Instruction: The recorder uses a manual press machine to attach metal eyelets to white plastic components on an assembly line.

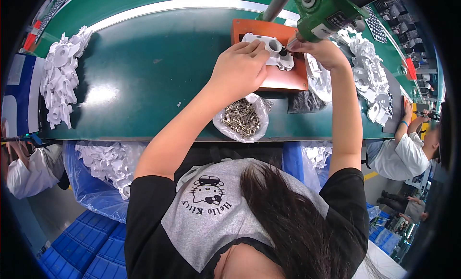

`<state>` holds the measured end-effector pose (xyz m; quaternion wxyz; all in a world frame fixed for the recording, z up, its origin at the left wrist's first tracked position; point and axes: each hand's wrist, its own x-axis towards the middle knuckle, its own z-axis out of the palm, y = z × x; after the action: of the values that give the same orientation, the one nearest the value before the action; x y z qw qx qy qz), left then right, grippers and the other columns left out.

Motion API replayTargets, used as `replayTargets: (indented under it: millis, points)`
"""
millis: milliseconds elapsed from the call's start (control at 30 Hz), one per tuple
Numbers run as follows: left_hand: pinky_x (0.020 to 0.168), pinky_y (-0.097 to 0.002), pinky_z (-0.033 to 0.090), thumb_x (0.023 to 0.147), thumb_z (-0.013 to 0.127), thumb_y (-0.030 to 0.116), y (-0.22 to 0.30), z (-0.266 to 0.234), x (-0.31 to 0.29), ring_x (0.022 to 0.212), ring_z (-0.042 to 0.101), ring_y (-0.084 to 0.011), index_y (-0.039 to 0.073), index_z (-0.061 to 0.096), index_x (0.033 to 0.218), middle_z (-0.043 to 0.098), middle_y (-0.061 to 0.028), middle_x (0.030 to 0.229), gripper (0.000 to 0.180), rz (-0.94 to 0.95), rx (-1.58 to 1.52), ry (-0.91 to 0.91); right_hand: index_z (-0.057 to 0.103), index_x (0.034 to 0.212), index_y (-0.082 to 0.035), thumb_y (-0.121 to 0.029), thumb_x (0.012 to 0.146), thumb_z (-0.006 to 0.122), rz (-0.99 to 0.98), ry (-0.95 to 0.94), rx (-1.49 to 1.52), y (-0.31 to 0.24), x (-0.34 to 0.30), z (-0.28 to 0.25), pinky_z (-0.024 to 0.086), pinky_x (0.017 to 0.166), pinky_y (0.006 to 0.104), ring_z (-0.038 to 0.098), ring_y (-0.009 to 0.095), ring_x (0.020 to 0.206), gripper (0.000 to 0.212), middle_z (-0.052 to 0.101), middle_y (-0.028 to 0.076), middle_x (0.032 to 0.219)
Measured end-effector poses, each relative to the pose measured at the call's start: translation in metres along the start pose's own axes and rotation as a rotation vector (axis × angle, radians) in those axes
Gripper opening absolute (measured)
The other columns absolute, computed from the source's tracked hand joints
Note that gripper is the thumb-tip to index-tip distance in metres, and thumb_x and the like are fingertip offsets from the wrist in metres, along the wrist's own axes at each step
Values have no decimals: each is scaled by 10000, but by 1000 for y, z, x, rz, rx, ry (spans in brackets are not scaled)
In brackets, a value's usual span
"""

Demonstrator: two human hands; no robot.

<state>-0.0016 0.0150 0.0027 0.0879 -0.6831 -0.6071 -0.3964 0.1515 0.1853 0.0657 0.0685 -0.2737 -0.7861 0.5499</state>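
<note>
A white moulded plastic part [274, 47] with a round tubular socket lies on the orange block-shaped base [278, 79] of a green bench press [324, 14]. My left hand [240, 70] grips the left side of this part, its fingers bent over the top edge. At the part's right side, below the press head, my right hand [324, 52] has its fingers pinched together beside a small dark piece. What they hold is too small and partly hidden to make out. Just in front of the base sits a clear plastic bag [257, 135] of small metal pins [240, 118].
White plastic parts are heaped at the table's left [60, 79] and right [372, 72]. A dark plastic bag [305, 102] lies by the base. Below the table edge, a blue-lined bin [86, 187] holds more parts. Blue crates [79, 240] stand lower left; co-workers [401, 156] are at both sides.
</note>
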Motion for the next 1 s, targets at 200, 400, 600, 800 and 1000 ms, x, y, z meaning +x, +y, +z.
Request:
replayTargets:
  millis: [200,400,600,800,1000]
  points:
    - [844,-380,509,772,603,123,1,-2,1,962,632,-302,30,607,994,651,-142,1064,240,3,-18,-5,643,836,-22,-58,768,698,12,-6,-42,1,1,-2,457,741,266,571,110,817,94,628,18,841]
    - [840,-376,513,773,610,130,0,-3,0,968,632,-300,35,612,978,653,-138,1063,226,20,-12,14,635,868,-41,-54,767,700,-1,-79,-96,3,8,-4,430,683,247,523,86,744,121,589,-13,773]
    - [856,-381,507,780,607,138,2,-3,1,977,630,-305,35,607,961,652,-145,1070,208,2,-11,-16,630,944,-65,-110,794,695,-108,-147,-300,15,10,-16,420,645,218,489,79,686,169,599,-16,799]
    - [896,-381,496,784,602,135,3,-5,1,979,630,-305,35,605,940,649,-163,1067,186,11,13,-35,609,939,-55,-154,802,661,-316,418,122,-43,57,-79,403,692,250,494,104,738,177,591,15,839]
    - [876,-384,498,787,592,120,4,-6,4,978,628,-302,28,602,897,650,-158,1058,144,47,52,-35,580,935,-52,-192,810,619,-804,601,320,-105,18,-128,374,764,285,482,133,794,192,565,40,867]
